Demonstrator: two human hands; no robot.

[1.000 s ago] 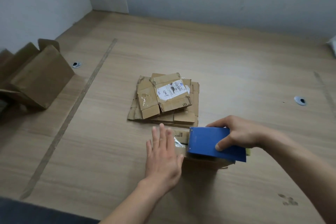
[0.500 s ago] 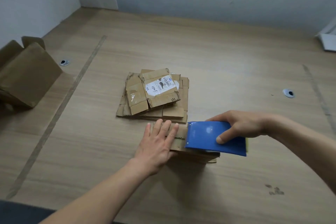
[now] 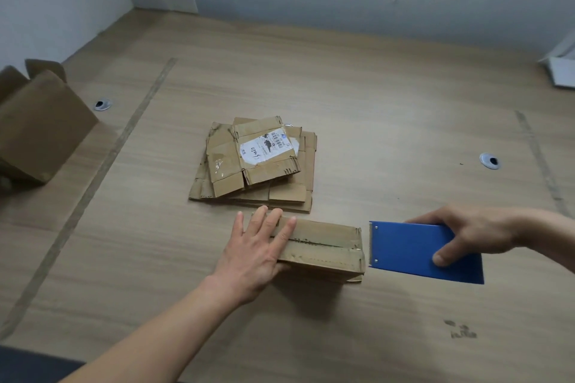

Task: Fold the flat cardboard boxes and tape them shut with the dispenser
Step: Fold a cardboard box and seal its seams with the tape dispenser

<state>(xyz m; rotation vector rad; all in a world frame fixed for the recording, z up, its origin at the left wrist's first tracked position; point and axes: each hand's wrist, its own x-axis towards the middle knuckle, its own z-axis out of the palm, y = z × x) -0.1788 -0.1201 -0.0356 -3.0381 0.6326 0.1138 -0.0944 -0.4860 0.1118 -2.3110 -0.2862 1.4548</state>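
While the left hand (image 3: 255, 253) presses flat-fingered on the folded box (image 3: 323, 250) near the table's front, its taped seam runs left-right toward the blue dispenser (image 3: 420, 250), gripped just beside the box's right end by the right hand (image 3: 466, 232).

The left hand (image 3: 259, 253) lies flat on the box's (image 3: 323, 250) left end. The dispenser (image 3: 413, 250), in the right hand (image 3: 466, 232), sits just right of the box. The stack of flat boxes (image 3: 258, 165) lies beyond the left hand.

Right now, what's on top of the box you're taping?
The left hand lies flat on the box, covering its left end. A taped seam runs along the bare top. The blue dispenser is off its right edge.
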